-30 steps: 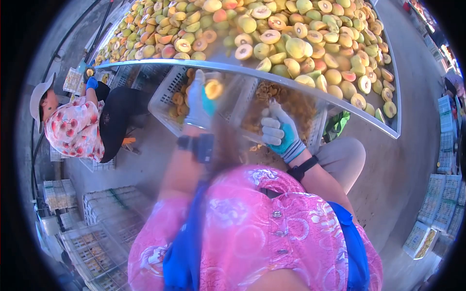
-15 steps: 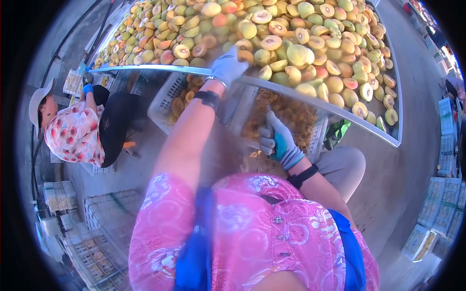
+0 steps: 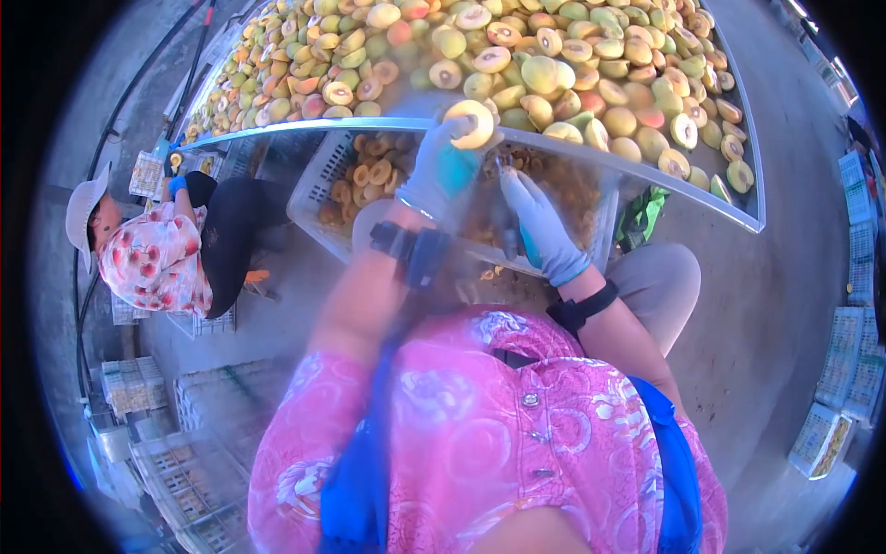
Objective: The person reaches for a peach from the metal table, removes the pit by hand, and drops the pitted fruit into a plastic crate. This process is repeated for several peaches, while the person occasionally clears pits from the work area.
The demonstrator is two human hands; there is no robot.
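My left hand [image 3: 441, 171], in a grey and teal glove, grips a halved peach [image 3: 472, 126] at the near edge of the metal-rimmed table [image 3: 369, 122]. My gloved right hand [image 3: 540, 222] is closed around a slim tool with a metal tip [image 3: 504, 162], just to the right of the peach; I cannot tell its exact kind. Below the hands stands a crate [image 3: 604, 217] with small brown pieces in it. Left of it, partly behind my left forearm, is a white crate [image 3: 309, 189] holding peach halves [image 3: 374, 174].
A large heap of halved peaches [image 3: 554, 74] covers the table. At left, a seated person [image 3: 152, 258] in a hat and blue gloves works at the same table. Stacked crates [image 3: 189, 480] stand behind on the left, and more crates [image 3: 844, 360] line the right side.
My left hand has drawn back from the heap to the table edge, now with a peach half in it. The right hand has moved slightly up towards it.
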